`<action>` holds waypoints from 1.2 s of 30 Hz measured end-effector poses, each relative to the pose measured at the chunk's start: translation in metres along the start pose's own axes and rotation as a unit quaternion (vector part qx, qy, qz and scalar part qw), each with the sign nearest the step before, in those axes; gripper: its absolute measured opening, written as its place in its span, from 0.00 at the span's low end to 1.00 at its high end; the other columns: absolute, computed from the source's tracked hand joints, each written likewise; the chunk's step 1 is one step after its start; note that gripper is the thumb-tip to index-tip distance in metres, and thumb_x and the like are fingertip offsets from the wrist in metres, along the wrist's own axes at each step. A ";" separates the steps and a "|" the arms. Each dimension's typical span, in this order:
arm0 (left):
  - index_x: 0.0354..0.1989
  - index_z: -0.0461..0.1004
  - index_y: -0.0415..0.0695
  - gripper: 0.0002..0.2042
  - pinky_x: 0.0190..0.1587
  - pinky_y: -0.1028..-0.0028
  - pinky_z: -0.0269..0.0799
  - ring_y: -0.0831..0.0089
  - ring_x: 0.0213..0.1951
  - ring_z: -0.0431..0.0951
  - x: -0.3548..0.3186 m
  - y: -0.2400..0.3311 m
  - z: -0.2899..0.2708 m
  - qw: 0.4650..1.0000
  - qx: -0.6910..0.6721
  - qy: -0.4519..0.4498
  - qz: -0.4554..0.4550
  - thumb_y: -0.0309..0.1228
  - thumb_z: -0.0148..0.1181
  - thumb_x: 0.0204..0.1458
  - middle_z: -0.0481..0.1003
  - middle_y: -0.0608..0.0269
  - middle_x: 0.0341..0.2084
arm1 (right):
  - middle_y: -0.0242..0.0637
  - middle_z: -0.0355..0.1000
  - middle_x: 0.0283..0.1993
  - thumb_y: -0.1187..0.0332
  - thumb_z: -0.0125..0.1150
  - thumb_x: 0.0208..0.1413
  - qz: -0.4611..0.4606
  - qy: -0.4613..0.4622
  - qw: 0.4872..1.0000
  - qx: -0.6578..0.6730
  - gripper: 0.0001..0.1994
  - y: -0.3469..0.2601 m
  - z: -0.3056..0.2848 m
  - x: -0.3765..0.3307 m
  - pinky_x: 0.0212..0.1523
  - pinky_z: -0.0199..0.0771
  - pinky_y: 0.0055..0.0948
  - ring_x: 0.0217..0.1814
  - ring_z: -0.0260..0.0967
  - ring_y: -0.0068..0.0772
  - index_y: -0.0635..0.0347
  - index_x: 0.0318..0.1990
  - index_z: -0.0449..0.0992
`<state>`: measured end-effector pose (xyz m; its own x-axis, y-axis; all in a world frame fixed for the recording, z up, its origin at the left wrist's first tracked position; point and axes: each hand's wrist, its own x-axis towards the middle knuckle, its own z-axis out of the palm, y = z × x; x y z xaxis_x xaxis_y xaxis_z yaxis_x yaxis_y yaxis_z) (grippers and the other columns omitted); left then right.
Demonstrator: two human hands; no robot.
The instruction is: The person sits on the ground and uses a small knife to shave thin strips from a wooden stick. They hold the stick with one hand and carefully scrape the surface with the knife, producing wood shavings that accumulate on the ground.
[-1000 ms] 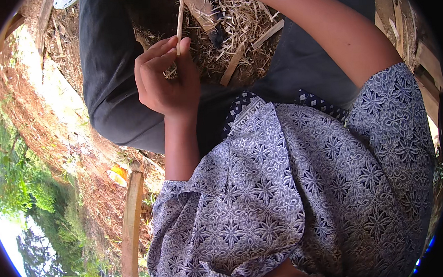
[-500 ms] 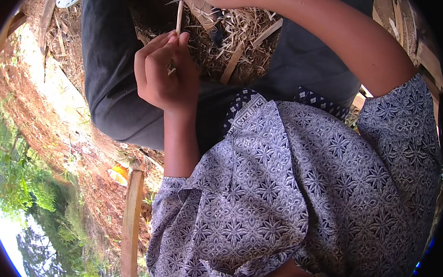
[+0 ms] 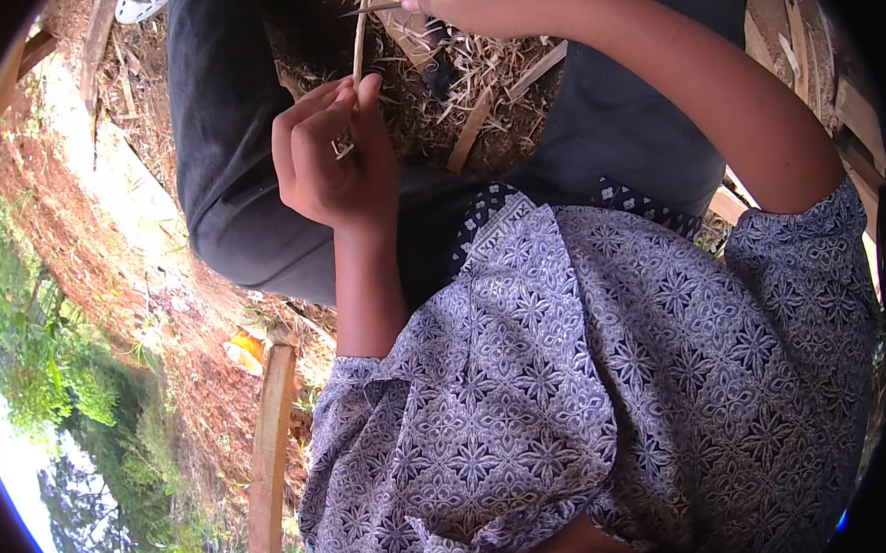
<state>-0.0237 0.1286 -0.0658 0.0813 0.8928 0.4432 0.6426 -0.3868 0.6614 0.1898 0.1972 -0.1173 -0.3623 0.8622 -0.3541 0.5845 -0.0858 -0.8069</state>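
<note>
My left hand is closed, pinching a thin pale wooden stick between thumb and fingertips. The stick points away from me, and its far end runs out of the top of the view. My right hand is closed on a small knife whose handle is mostly hidden by the fingers. Its narrow dark blade points left and lies across the stick, a short way beyond my left fingertips. Between my legs, curled wood shavings are scattered on the ground under both hands.
My dark trouser legs flank the shavings. Wood offcuts lie among them, with more wood pieces at the far right. A wooden beam stands at lower left, near an orange-and-white object. Reddish soil and greenery lie beyond.
My right hand and the knife have come nearer to me and slightly right, so the blade crosses the stick closer to my left hand. The left hand keeps its pinch, almost unmoved.
</note>
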 end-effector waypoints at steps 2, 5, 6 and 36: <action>0.31 0.75 0.41 0.10 0.36 0.73 0.81 0.68 0.34 0.84 0.002 0.001 0.002 1.000 0.002 -0.015 0.012 0.20 0.75 0.50 0.82 0.57 0.31 | 0.54 0.78 0.36 0.62 0.55 0.65 0.012 0.000 1.000 -0.003 0.11 -0.002 0.006 -0.005 0.42 0.75 0.51 0.40 0.77 0.59 0.61 0.43 0.76; 0.31 0.75 0.42 0.11 0.35 0.73 0.81 0.67 0.34 0.85 0.002 0.004 0.002 1.000 0.020 -0.017 0.014 0.20 0.75 0.49 0.82 0.56 0.31 | 0.54 0.78 0.36 0.62 0.55 0.64 -0.007 0.001 0.999 -0.043 0.10 -0.002 0.007 0.003 0.41 0.76 0.52 0.40 0.78 0.59 0.59 0.43 0.77; 0.31 0.75 0.42 0.11 0.35 0.73 0.81 0.67 0.34 0.85 0.002 0.005 0.002 0.999 0.030 -0.014 0.011 0.20 0.76 0.49 0.82 0.56 0.31 | 0.54 0.78 0.36 0.63 0.55 0.64 -0.025 0.007 0.998 -0.063 0.10 0.001 0.009 0.009 0.41 0.76 0.52 0.39 0.78 0.58 0.59 0.42 0.77; 0.30 0.74 0.43 0.14 0.35 0.72 0.81 0.67 0.34 0.85 0.003 0.013 0.006 0.999 0.002 -0.037 0.018 0.21 0.77 0.47 0.81 0.57 0.30 | 0.54 0.79 0.36 0.62 0.58 0.62 0.103 0.002 0.986 -0.130 0.11 0.056 0.033 0.066 0.39 0.76 0.50 0.38 0.78 0.56 0.59 0.42 0.77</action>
<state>-0.0102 0.1271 -0.0593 0.1594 0.8933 0.4202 0.6407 -0.4175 0.6443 0.1747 0.2329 -0.2020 -0.2146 0.8415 -0.4958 0.8124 -0.1279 -0.5688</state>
